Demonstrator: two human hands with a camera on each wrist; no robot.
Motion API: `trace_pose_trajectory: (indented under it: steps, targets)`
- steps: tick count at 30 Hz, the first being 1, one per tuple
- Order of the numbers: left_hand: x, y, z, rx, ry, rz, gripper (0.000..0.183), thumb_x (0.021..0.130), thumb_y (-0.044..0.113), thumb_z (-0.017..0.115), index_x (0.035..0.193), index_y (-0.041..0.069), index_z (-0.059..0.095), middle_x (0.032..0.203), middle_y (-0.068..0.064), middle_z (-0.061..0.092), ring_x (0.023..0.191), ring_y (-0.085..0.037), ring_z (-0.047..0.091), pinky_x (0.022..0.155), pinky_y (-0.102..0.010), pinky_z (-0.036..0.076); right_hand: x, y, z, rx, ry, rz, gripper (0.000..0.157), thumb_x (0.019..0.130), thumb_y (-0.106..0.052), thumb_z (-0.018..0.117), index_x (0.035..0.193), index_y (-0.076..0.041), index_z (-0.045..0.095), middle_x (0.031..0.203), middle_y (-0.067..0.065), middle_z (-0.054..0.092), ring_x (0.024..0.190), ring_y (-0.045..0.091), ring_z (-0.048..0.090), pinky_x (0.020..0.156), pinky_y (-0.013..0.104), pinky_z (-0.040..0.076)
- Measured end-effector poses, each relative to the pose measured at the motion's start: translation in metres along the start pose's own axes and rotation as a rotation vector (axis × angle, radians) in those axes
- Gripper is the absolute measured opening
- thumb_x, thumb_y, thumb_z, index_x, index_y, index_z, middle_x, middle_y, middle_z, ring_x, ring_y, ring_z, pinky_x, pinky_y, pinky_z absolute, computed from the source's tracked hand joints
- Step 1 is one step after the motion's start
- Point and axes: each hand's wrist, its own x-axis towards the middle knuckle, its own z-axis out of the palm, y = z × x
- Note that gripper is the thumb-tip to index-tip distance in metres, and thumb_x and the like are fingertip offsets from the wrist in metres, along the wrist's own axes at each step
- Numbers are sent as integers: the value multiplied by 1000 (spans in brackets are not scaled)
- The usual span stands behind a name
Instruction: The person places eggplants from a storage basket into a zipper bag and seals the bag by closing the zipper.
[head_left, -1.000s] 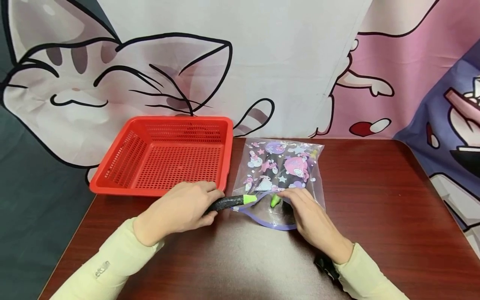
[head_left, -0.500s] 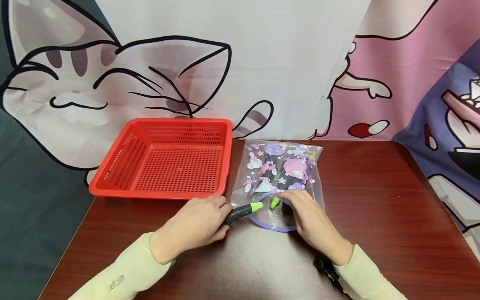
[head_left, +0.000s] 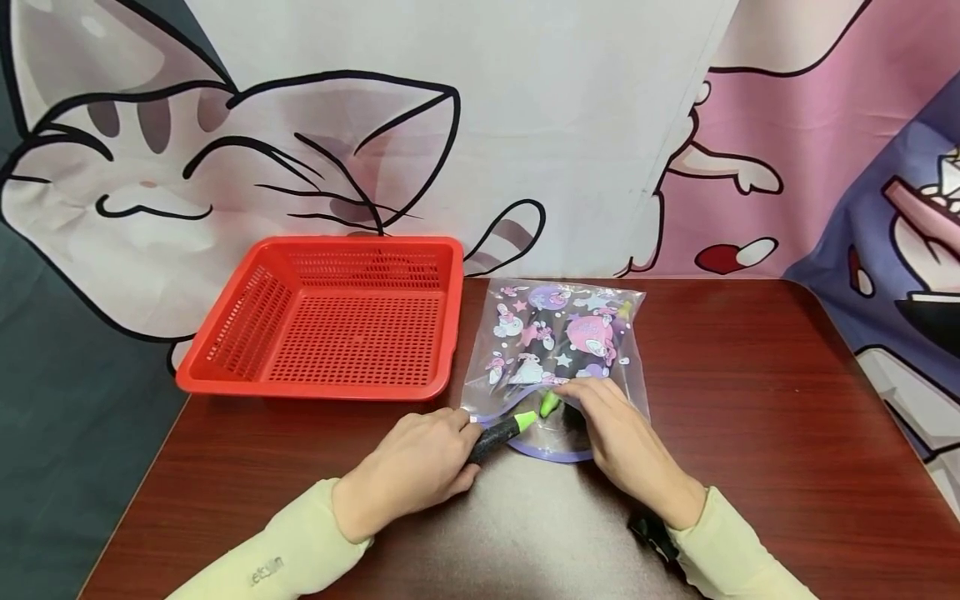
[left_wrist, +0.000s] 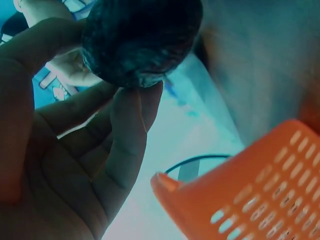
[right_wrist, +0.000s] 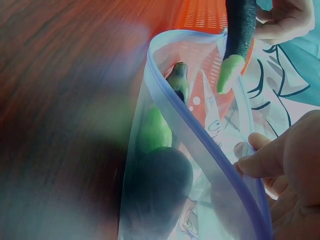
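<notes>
My left hand (head_left: 408,467) grips a dark, bumpy cucumber (head_left: 493,439) with a lime-green tip. In the right wrist view, the cucumber's tip (right_wrist: 231,74) points down into the mouth of a clear printed zip bag (head_left: 525,333) with a purple rim. My right hand (head_left: 633,446) pinches the bag's rim on the right, thumb on one side and fingers on the other. An eggplant (right_wrist: 160,175) with a green cap and stem lies inside the bag; its green end (head_left: 550,404) shows at the opening. Up close, the left wrist view shows the cucumber's rounded dark end (left_wrist: 140,45) between thumb and fingers.
A red plastic basket (head_left: 318,388) with perforated walls and nothing in it stands left of the bag. Both are on a dark red-brown wooden table (head_left: 750,400). Behind the table hangs a cartoon-printed cloth (head_left: 585,125).
My left hand has moved right and toward me from the basket's front edge, bringing the cucumber's tip over the bag's opening. My right hand and the bag have stayed nearly still.
</notes>
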Motion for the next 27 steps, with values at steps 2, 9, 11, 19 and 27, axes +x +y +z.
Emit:
trace_pose_trajectory:
  steps: [2, 9, 11, 19, 27]
  targets:
    - [0, 3, 4, -11, 15, -10, 32, 79, 36, 80, 89, 10, 66, 78, 0, 58, 69, -17, 60, 51, -34, 48, 0, 0, 0, -2, 0, -1, 38, 95, 12, 43, 125, -3, 61, 124, 5, 61, 113, 22, 55, 100, 32, 39]
    - [3, 10, 13, -48, 69, -55, 27, 78, 31, 80, 89, 12, 64, 75, 2, 59, 67, -16, 60, 50, -34, 48, 0, -1, 0, -5, -6, 7, 40, 94, 11, 41, 126, -4, 60, 124, 5, 61, 112, 21, 55, 100, 32, 39]
    - [5, 12, 15, -49, 79, -64, 27, 78, 30, 80, 89, 12, 63, 74, 2, 59, 65, -16, 60, 49, -34, 48, 0, -1, -1, -7, -10, 13, 40, 94, 11, 41, 126, -4, 60, 124, 5, 61, 112, 21, 55, 100, 32, 39]
    - [11, 19, 18, -63, 84, -107, 27, 78, 29, 80, 86, 11, 62, 70, 1, 58, 61, -17, 61, 48, -34, 47, 0, -2, -1, -7, -13, 17, 39, 95, 10, 41, 126, -3, 60, 125, 5, 61, 113, 21, 55, 101, 31, 39]
    - [16, 29, 25, -50, 120, -172, 29, 79, 31, 80, 81, 12, 59, 68, 0, 58, 60, -18, 64, 45, -34, 45, 0, 0, 0, -9, -2, 13, 38, 95, 10, 43, 126, -4, 60, 124, 4, 61, 112, 21, 55, 100, 32, 40]
